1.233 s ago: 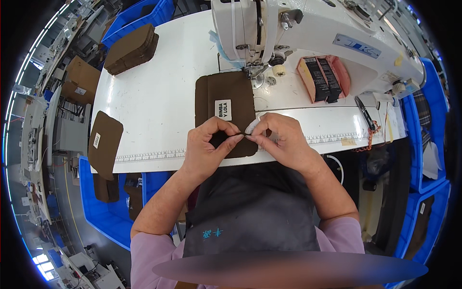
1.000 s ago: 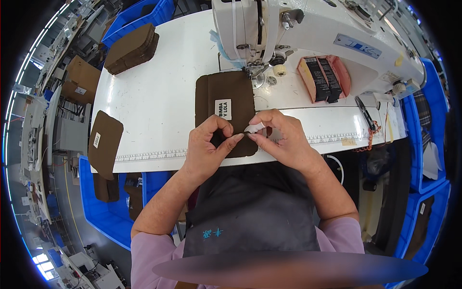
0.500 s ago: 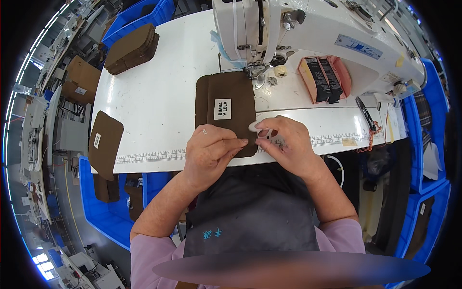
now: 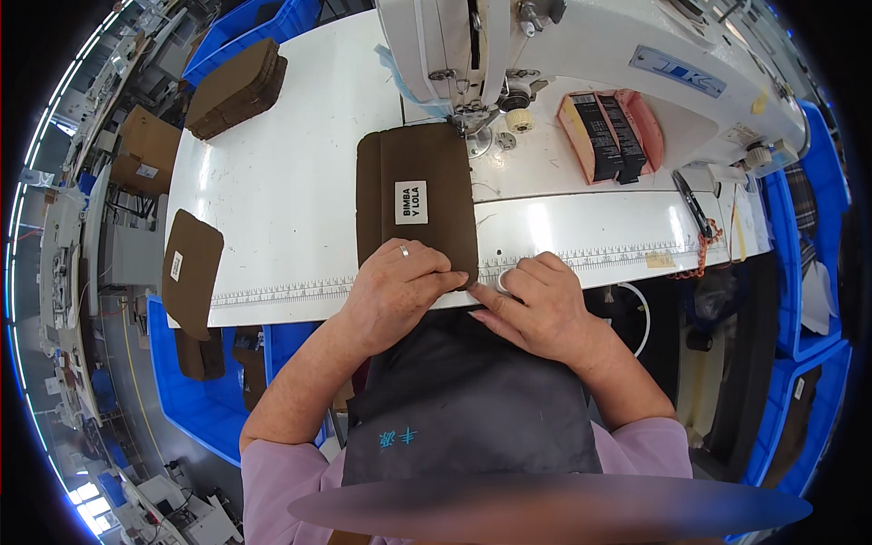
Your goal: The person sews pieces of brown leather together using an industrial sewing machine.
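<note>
A brown fabric piece point(image 4: 416, 163) with a white label lies on the sewing machine table, its far right edge by the machine's presser foot point(image 4: 479, 141). My left hand point(image 4: 400, 286) is closed at the piece's near edge, thumb and fingers pinching its near right corner. My right hand point(image 4: 540, 304) is curled round a small white, ring-like thing point(image 4: 503, 280), mostly hidden by the fingers. The tip of the right index finger meets the same corner, close to the left fingertips.
A stack of brown pieces point(image 4: 236, 86) sits far left, and another labelled piece point(image 4: 193, 272) overhangs the left edge. A pink tray point(image 4: 656, 136) with black packets and black-handled snips point(image 4: 695, 207) lie to the right. Blue bins point(image 4: 195, 413) stand below the table.
My right hand has come down and turned, its index finger now reaching the fabric's near right corner. The white thing is now tucked in the right hand. The left hand keeps its pinch.
</note>
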Demonstrator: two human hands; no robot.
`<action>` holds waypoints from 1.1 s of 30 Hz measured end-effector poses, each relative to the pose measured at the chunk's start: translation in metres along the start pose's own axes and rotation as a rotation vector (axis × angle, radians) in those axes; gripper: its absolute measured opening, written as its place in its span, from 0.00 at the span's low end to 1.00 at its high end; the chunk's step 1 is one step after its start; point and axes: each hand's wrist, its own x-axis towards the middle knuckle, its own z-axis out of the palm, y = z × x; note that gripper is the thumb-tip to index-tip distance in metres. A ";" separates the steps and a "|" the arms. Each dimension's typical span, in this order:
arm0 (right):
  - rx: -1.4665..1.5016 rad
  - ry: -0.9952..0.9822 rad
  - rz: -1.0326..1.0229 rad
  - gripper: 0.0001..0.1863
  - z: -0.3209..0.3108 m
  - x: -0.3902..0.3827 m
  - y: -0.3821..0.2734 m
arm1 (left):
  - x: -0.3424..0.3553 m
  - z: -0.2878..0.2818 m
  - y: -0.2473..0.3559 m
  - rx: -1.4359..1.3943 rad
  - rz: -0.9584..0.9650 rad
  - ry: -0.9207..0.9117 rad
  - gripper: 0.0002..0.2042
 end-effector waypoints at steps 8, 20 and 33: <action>0.012 0.016 -0.007 0.16 0.003 0.001 0.002 | 0.003 -0.001 0.000 0.055 0.047 -0.026 0.11; 0.032 0.020 -0.003 0.14 0.003 0.002 0.002 | 0.007 -0.006 0.005 0.161 0.094 -0.106 0.12; 0.229 0.021 0.176 0.16 -0.004 0.003 0.008 | 0.010 -0.006 0.011 0.203 0.103 -0.237 0.10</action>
